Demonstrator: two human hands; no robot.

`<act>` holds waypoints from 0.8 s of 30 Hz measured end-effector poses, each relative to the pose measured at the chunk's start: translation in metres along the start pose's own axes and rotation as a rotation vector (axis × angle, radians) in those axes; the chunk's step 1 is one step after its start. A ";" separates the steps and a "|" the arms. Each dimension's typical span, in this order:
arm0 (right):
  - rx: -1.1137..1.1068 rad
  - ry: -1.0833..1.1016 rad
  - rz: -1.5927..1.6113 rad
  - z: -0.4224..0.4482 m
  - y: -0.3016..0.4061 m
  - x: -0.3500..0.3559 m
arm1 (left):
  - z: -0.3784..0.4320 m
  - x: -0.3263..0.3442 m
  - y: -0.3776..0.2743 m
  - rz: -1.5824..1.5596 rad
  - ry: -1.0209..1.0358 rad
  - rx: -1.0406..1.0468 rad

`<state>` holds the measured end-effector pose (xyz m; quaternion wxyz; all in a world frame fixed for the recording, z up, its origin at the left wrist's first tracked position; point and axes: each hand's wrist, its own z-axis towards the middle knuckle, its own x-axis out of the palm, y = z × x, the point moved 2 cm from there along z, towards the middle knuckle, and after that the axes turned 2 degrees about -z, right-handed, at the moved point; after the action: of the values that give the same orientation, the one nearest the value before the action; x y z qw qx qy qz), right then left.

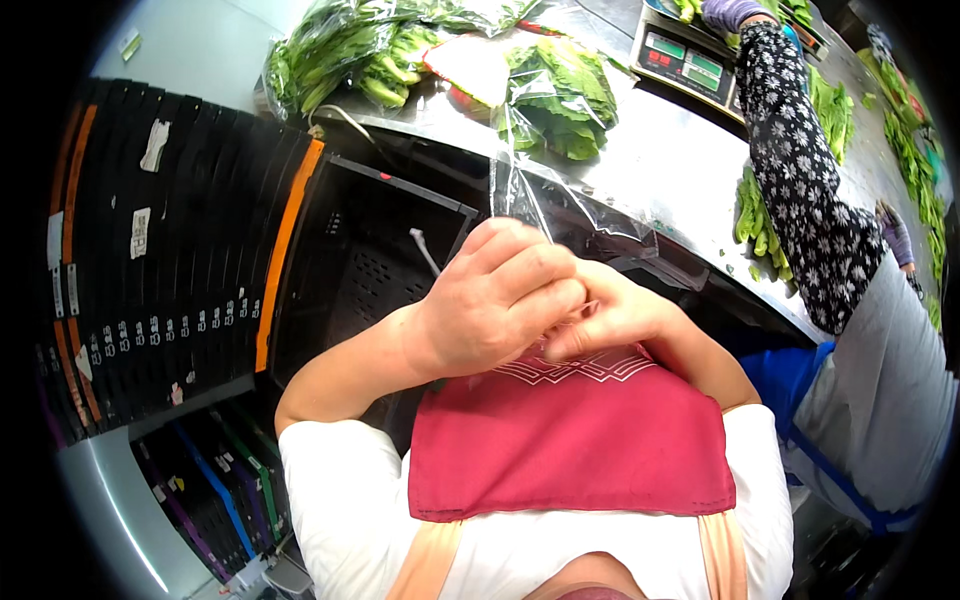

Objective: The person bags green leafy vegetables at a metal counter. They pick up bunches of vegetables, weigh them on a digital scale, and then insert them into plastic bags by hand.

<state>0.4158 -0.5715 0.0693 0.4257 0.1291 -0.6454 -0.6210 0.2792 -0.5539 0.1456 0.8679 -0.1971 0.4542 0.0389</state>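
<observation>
My left hand (502, 292) is curled into a fist in front of my red apron (570, 450). Pressed against it is my right hand (619, 304), its thumb pointing left. Both are closed on the gathered film of a clear plastic bag (517, 187); the exact finger grip is partly hidden. Stretched away from my hands, the film runs up to a bunch of leafy greens (562, 101) lying on the metal table (660, 172). The greens appear to be inside the bag, with a white and red printed panel (472, 71) beside them.
More bagged greens (352, 64) lie at the table's far left. Dark stacked crates (180, 247) and an open black crate (367, 262) stand to my left. At right, a co-worker's floral sleeve (795, 157) reaches past a digital scale (686, 64) and loose greens (757, 217).
</observation>
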 end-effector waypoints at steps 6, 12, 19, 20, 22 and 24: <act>-0.006 -0.388 0.284 -0.068 -0.019 -0.025 | 0.000 0.012 0.023 -0.221 -0.009 -0.108; 0.328 -0.927 0.429 -0.224 -0.132 -0.058 | -0.057 0.008 0.107 -0.080 -0.045 -0.497; 0.321 -0.890 -1.340 -0.201 -0.112 -0.048 | -0.075 0.048 0.171 0.343 0.250 -0.302; 0.227 -0.956 -1.370 -0.166 -0.082 -0.057 | -0.070 0.054 0.175 0.368 0.291 -0.301; 0.006 -0.987 -1.459 -0.118 -0.064 -0.090 | -0.062 0.065 0.184 0.356 0.343 -0.203; -0.017 -0.905 -1.579 -0.073 -0.054 -0.124 | -0.053 0.077 0.190 0.386 0.388 -0.037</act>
<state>0.5230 -0.5463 -0.0380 -0.4165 0.2746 -0.4701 -0.7281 0.2363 -0.4080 -0.0018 0.7374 -0.1265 0.6405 0.1732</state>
